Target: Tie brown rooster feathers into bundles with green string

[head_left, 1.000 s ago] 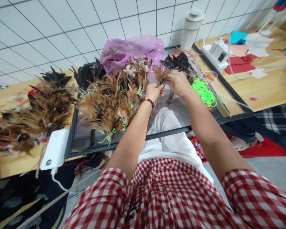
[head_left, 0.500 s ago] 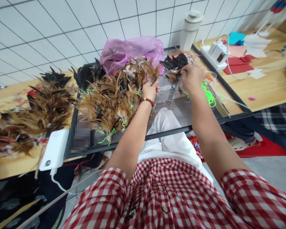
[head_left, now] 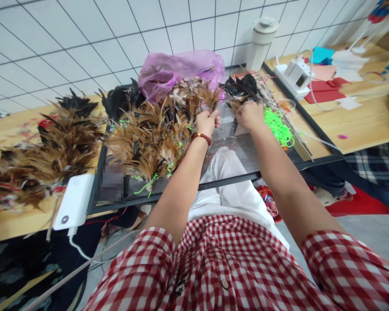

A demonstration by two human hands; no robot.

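Note:
My left hand (head_left: 208,123), with a red bead bracelet at the wrist, is closed around the lower end of a bunch of brown feathers (head_left: 210,100). Its tips stand up above my fingers. Over the right part of the tray, my right hand (head_left: 251,116) is closed at the near edge of a pile of black feathers (head_left: 244,86). What its fingers hold is hidden. A large heap of brown feather bunches (head_left: 149,138), some tied with green string, lies left of my left hand. Bright green string (head_left: 278,127) lies tangled just right of my right hand.
The dark-framed glass tray (head_left: 227,179) lies partly over my lap. Behind are a pink plastic bag (head_left: 181,65) and a white bottle (head_left: 262,43). A power bank (head_left: 74,201) and more feathers (head_left: 61,147) are at left; a power strip (head_left: 291,82) and red cloth (head_left: 326,90) at right.
My right hand has moved left and toward me, off the black feathers' right side, showing more green string. My left hand stays nearly in place, still gripping the brown feathers.

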